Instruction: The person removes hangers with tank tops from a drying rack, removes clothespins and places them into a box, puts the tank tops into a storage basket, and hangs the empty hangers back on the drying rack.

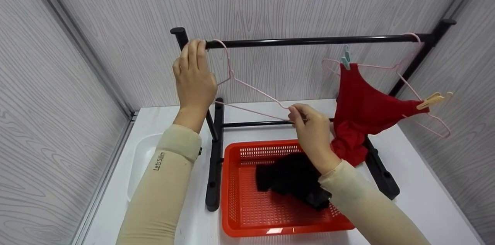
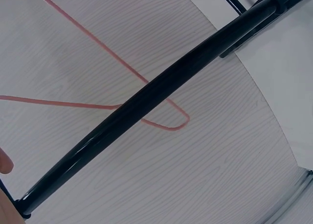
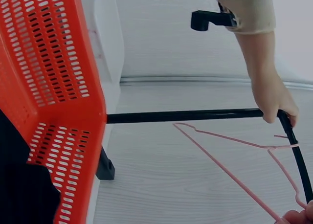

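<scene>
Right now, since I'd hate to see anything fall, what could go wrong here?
The left pink hanger, pinched at one corner by the right hand, might come off the top rail if lifted, as its hook merely loops over it. The red garment could drop if the teal clothespin or yellow clothespin slips. Releasing the left hand from the rail's end might let the rack shift.

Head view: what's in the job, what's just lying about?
In the job, likely:
right hand, pinching bare pink hanger
left hand, gripping black rack
red garment, clothespins
black cloth in red basket

Just lying about, likely:
white basin, partly hidden
</scene>
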A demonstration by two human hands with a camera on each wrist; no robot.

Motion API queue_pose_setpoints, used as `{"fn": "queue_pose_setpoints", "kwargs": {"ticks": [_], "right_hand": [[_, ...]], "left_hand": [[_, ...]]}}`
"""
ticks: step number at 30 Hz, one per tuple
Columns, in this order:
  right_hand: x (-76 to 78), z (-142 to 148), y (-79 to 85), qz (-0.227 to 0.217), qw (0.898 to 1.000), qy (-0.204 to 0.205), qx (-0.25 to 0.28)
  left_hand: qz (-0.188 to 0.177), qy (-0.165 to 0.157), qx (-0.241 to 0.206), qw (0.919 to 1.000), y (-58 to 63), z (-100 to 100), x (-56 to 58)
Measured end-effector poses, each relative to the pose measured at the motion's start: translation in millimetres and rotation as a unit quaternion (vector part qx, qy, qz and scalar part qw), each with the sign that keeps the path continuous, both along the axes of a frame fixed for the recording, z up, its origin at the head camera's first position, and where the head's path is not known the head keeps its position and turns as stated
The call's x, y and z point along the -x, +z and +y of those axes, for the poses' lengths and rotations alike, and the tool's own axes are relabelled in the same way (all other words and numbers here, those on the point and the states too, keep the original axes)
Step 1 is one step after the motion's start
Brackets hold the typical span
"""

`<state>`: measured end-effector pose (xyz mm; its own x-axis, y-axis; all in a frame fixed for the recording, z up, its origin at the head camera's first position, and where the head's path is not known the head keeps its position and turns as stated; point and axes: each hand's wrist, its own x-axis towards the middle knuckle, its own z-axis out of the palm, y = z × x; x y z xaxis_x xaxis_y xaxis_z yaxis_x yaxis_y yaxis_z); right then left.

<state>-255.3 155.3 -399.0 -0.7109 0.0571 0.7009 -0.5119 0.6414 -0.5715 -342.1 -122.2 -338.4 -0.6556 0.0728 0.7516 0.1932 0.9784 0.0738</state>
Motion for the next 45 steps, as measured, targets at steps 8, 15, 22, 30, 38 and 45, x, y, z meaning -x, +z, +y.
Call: {"fn": "queue_pose_setpoints", "kwargs": {"ticks": [8,15,22,30,38,45], "right_hand": [[-12.4,-15.0,-14.0,-0.018,0.999,0.035,0.013],[-28.8,-32.5,-25.2,-0.045,0.997,0.070,-0.009],[-43.4,-49.9,-36.9,-0.053,0.994,0.082,-0.039],[-50.0,-64.4,-42.2,-0.052,0.991,0.121,-0.037],[-57.0,-74.2,-49.1,-0.074,0.986,0.145,-0.045],[-61.0,-77.9,-52.6,-0.099,0.979,0.174,-0.034]], "left_hand": [[0.019,-0.012,-0.013,0.9997,-1.1,2.1,1.4],[0.026,-0.010,-0.011,0.9996,-3.6,2.8,3.0],[0.028,-0.013,-0.010,0.9995,-4.2,1.4,3.7],[0.006,-0.012,-0.019,0.9997,-3.4,-1.3,1.3],[0.012,-0.014,-0.019,0.9996,-3.5,-3.0,3.7],[0.015,-0.020,-0.029,0.9993,-3.2,-4.7,4.8]]}}
